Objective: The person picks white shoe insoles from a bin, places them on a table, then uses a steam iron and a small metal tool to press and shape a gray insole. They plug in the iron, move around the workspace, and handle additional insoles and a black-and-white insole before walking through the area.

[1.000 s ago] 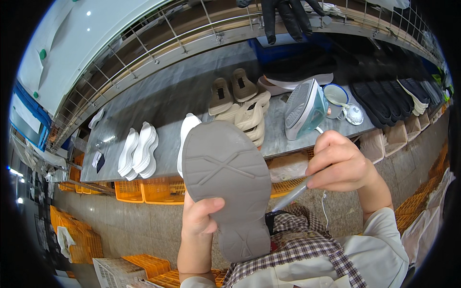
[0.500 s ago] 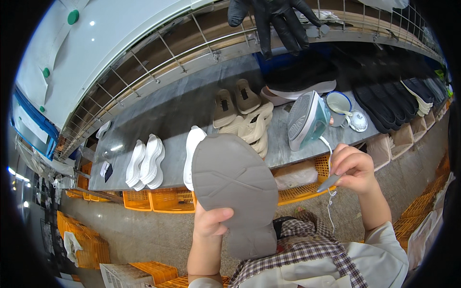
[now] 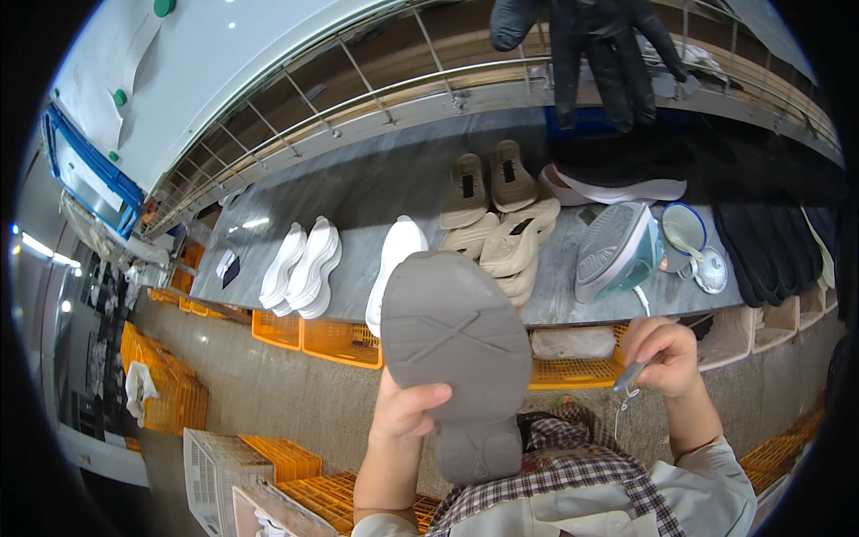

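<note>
In front of me, my left hand (image 3: 407,407) holds a large grey-brown shoe sole (image 3: 461,349), its grooved face with crossed lines turned up. The thumb lies over the sole's edge; the other fingers are hidden behind it. To the right of the sole and apart from it, my right hand (image 3: 667,353) pinches a small, flat grey piece with a pointed end (image 3: 629,376); its exact kind I cannot make out. Just past the sole, a single white sole (image 3: 396,264) lies on the bench, partly covered by it.
On the grey bench (image 3: 358,179) are white soles (image 3: 313,268), beige footwear parts (image 3: 522,237), an iron (image 3: 617,251), an enamel mug (image 3: 684,231) and black insoles (image 3: 769,251). A black glove (image 3: 608,63) hangs on the wire rack above. Orange crates (image 3: 340,345) sit beneath.
My view has turned, so the bench and its things sit further right in the picture. Both hands keep their hold; the right hand has shifted slightly down, with the small piece still pinched.
</note>
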